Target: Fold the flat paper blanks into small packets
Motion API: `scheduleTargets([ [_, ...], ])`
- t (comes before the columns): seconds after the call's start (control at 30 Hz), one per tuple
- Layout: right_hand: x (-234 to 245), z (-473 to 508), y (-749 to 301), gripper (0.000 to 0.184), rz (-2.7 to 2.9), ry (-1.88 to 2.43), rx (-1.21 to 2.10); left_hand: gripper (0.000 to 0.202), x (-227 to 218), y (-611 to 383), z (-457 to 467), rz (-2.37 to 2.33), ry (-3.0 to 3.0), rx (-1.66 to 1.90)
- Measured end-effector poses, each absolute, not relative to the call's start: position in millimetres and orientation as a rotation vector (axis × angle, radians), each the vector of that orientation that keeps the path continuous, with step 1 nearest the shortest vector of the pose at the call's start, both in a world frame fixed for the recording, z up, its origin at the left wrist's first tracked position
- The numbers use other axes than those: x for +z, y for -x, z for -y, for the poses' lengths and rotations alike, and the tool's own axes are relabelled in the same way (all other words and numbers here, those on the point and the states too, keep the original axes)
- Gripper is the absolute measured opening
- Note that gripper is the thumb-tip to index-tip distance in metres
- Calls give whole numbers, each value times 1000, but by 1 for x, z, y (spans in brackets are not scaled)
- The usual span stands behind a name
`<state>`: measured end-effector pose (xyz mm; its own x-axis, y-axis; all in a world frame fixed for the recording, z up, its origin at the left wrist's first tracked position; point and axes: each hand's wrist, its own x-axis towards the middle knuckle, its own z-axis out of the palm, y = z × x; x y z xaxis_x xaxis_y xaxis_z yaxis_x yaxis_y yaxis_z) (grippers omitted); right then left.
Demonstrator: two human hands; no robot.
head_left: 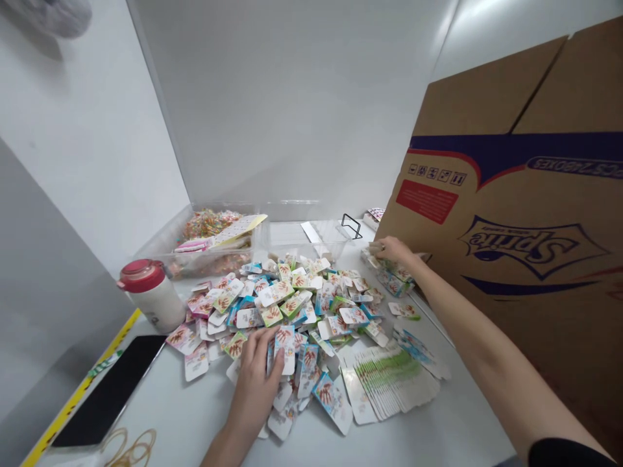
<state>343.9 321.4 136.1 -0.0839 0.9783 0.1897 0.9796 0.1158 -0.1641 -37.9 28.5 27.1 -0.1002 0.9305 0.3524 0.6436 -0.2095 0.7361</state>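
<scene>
On the tabletop (452, 428), left hand (257, 379) lies spread flat on the near edge of the loose packet pile (292, 301). Right hand (392, 250) touches a small stack (395, 277) against the carton (511, 214), grip unreadable. Gathering, I'd judge; packets overlap, so lifting one needs an edge pinch. Clear tub (160, 250) holds coloured sweets, and the second tub (335, 243) looks nearly empty.

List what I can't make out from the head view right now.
All in the head view:
Right hand: its grip on the packets by the cardboard box is too small to tell.
Pile beneath the left hand: partly covered by the palm.
Rubber bands: cut off by the bottom edge.
</scene>
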Motion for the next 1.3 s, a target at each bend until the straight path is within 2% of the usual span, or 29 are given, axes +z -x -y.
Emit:
scheduleTargets([
  [0.13,149,-311,-344,22,2051,1945,-53,34,28,37,-27,-1720,-1863,1232],
  [0.33,180,-291,-328,44,1732,1860,-200,35,28,37,-28,-1728,-1864,1250],
  [0.4,190,-284,-320,44,1705,1788,-205,35,29,36,-28,-1735,-1867,1246],
  [0.63,189,-276,-284,37,1874,1573,151,35,26,36,-29,-1741,-1908,1241],
  [0.8,175,-278,-281,54,1893,1547,292,35,24,38,-30,-1729,-1899,1232],
  [0.93,182,-279,-304,43,1646,1631,123,35,26,38,-30,-1737,-1877,1229],
  [1.07,189,-292,-334,42,1459,1759,-29,36,26,36,-30,-1738,-1872,1226],
  [1.27,173,-324,-356,9,1653,1952,263,35,23,36,-30,-1749,-1864,1206],
  [1.3,168,-329,-356,12,1692,1951,310,35,23,36,-30,-1753,-1863,1201],
])
